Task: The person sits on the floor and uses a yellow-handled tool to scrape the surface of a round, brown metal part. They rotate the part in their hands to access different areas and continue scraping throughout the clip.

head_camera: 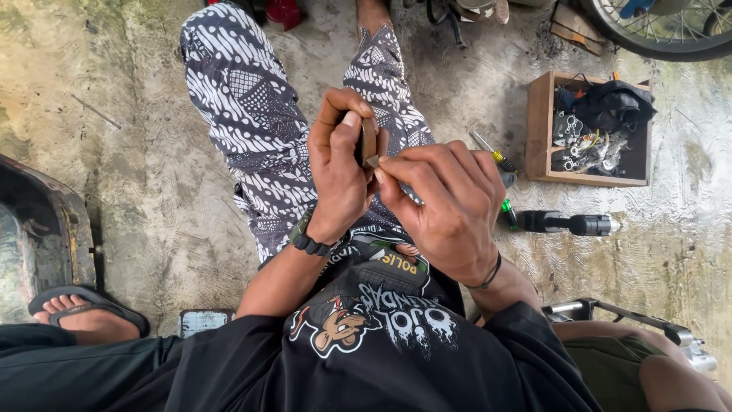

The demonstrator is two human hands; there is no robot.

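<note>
Two hands meet in the middle of the view over my patterned trousers (244, 114), and together they hold one small brown part. Largest in the scene is the concrete floor (152, 191), with a wheel (671, 30) at the far right and a dark metal panel (38, 229) at the left edge. A wooden box (540, 130) of tangled cables and metal bits stands to the right, well apart from my hands. Near it lie a black cylinder-shaped tool (572, 223) and a yellow-handled screwdriver (492, 152), both on the floor just right of my right hand. A sandalled foot (84, 313) of another person shows near left.

My left hand (339, 168) is closed around the small brown part (369, 141), thumb up along its edge, holding it upright. My right hand (450, 206) pinches at the part's lower edge with thumb and forefinger; whether something thin sits between those fingertips I cannot tell. A dark band circles each wrist.

As I judge it, the step in hand is fine work on the part's edge, picking or fitting. The next move would call for a steady left grip and a small, careful pull or press from the right fingertips.
</note>
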